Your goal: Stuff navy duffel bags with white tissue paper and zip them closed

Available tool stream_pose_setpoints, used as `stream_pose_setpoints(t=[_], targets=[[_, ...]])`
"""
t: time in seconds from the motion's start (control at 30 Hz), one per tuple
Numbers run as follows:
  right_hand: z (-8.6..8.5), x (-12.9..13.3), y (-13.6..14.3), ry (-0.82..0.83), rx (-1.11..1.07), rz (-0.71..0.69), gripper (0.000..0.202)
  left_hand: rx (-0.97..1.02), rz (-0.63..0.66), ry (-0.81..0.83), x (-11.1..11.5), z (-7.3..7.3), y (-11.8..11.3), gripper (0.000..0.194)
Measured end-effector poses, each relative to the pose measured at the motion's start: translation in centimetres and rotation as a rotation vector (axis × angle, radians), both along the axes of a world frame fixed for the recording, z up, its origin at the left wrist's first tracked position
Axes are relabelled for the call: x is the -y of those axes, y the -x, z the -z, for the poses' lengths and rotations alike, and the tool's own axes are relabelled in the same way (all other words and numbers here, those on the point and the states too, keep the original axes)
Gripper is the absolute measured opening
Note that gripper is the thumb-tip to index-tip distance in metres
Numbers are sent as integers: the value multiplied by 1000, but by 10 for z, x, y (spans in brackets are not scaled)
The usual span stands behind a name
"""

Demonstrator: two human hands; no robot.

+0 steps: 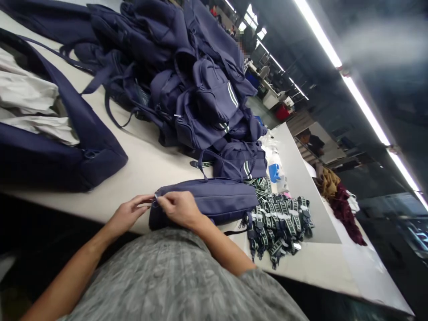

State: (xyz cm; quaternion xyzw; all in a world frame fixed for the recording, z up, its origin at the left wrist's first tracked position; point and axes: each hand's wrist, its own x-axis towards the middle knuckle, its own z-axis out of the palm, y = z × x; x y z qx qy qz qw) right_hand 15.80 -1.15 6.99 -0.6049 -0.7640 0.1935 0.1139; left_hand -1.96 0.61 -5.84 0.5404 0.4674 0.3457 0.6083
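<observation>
Tabletop (321, 267), pale and long, slanting from ten o'clock down to four, off-white along the near edge, greyer toward three. At half past six, just off centre and close to that near edge, one slim navy bag (207, 196) lying lengthwise in front of a grey patterned shirt (167, 276). At eight o'clock, left hand (125, 216) half open, fingers gently bent, tips right by the slim navy bag's left end; any grip there impossible to tell. At seven, right hand (180, 207) with thumb and forefinger pinched on a small pale piece (156, 196) at that same end. Filling eleven o'clock, a heap of navy bags (160, 26), straps trailing over bare tabletop. At nine, a larger open bag (90, 129) with crumpled white material (26, 89) inside. At four, a bundle of lettered straps (277, 218), close by the slim navy bag's right end. Toward three, clear plastic (271, 142) and a blue piece (274, 173). Beyond, a dim workshop: bright tube lights (364, 102) descending from one o'clock to past three, windows (250, 18) at half past twelve, a red container (282, 113) at two, brown and maroon cloth (343, 209) at half past three.
</observation>
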Motion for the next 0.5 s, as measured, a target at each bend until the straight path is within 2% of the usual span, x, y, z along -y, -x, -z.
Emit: stream_pose_setpoints(t=[0.1,0.2,0.33,0.43,0.5], targets=[[-11,14,-52,-168,-169,284,36,66,-25,139,2,-18,1,64],[-8,25,-113,-301,-172,563,30,16,-53,178,1,-28,-6,68],[0,40,-201,-403,-76,899,33,-131,-80,166,0,-29,-23,62],[2,55,-268,-360,-163,1151,45,-275,-163,119,2,-24,-33,62],[6,67,-305,-319,-267,1270,50,-350,-179,149,4,-19,-33,65]])
